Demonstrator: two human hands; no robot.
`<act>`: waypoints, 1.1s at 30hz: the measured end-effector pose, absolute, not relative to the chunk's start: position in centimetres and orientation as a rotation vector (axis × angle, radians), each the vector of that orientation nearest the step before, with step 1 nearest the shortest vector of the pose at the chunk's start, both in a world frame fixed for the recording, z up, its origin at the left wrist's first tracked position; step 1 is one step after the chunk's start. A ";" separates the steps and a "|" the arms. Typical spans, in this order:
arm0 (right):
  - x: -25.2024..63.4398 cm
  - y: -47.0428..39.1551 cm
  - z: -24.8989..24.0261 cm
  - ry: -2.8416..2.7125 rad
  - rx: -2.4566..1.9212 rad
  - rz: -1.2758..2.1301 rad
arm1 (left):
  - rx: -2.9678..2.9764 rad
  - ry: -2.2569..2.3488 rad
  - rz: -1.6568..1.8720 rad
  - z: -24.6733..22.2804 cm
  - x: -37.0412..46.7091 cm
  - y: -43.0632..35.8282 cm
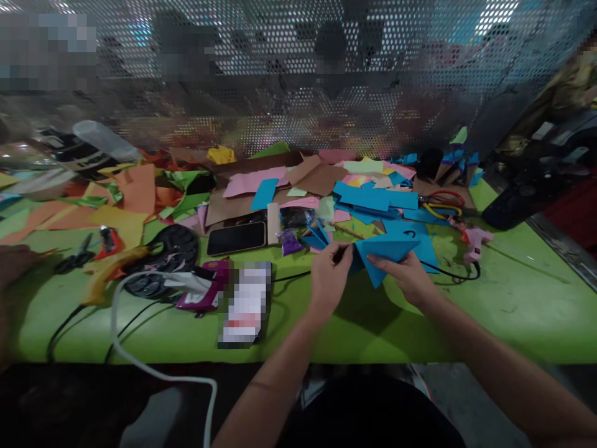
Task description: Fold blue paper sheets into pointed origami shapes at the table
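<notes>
A folded sheet of blue paper (pixel 389 249), with a pointed lower corner, is held up above the green table between my two hands. My right hand (pixel 413 277) grips it from the right, thumb lying across the near face and the other fingers hidden behind. At its left edge, my left hand (pixel 329 274) is closed in a pinch, fingertips bent together against the paper; the exact spot they pinch is partly hidden. A small dark curved mark shows near the paper's upper right. Just behind lie more blue paper pieces (pixel 364 196).
A pink glue gun (pixel 473 241) and yellow-and-red-handled tools (pixel 441 208) lie to the right. Leftward are a dark phone (pixel 237 238), a lit phone (pixel 247 305), a purple device (pixel 205 289), a yellow glue gun (pixel 105 277) and cables. Coloured scraps (pixel 140 190) line the back. Another person's hand (pixel 21 264) shows far left.
</notes>
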State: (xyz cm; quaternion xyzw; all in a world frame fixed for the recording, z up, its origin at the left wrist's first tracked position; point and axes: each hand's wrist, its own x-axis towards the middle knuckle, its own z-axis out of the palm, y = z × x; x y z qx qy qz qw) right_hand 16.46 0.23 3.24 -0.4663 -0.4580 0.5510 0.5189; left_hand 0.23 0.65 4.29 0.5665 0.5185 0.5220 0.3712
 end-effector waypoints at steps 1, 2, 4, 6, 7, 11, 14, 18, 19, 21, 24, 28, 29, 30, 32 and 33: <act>16.4 0.2 3.3 -1.116 -1.129 1.308 | 1.436 1.334 1.349 4.3 0.3 0.6; 16.4 0.2 3.3 -1.131 -1.141 1.291 | 1.418 1.336 1.358 4.3 0.3 0.6; 16.2 0.2 3.3 -1.151 -1.166 1.257 | 1.382 1.310 1.367 4.1 0.4 0.6; 16.2 0.3 3.3 -1.171 -1.182 1.226 | 1.349 1.256 1.350 3.9 0.5 0.7; 16.1 0.3 3.2 -1.180 -1.190 1.213 | 1.334 1.225 1.335 3.8 0.6 0.8; 16.3 0.6 3.1 -1.172 -1.218 1.155 | 1.255 1.107 1.256 3.5 0.6 1.0; 16.4 0.7 3.1 -1.185 -1.212 1.093 | 1.219 1.045 1.196 3.5 0.6 1.1; 16.5 0.9 3.2 -1.236 -1.209 1.022 | 1.182 0.973 1.123 3.1 0.4 1.2; 16.5 0.9 3.2 -1.232 -1.213 1.007 | 1.177 0.949 1.110 2.9 0.4 1.3; 16.5 1.0 3.2 -1.205 -1.227 0.989 | 1.181 0.902 1.091 2.8 0.3 1.3; 16.6 1.0 3.0 -1.163 -1.233 1.000 | 1.152 0.876 1.058 2.7 0.2 1.4; 16.6 0.9 3.0 -1.147 -1.221 1.000 | 1.132 0.885 1.031 2.8 0.2 1.5; 16.6 0.9 3.0 -1.146 -1.222 0.999 | 1.158 0.883 1.028 2.8 0.3 1.5; 16.6 0.9 3.0 -1.144 -1.223 1.003 | 1.193 0.879 1.027 2.8 0.3 1.5; 16.6 0.8 3.0 -1.140 -1.220 1.036 | 1.276 0.893 1.042 2.8 0.3 1.5; 16.6 0.7 3.0 -1.138 -1.217 1.064 | 1.320 0.919 1.067 2.9 0.2 1.5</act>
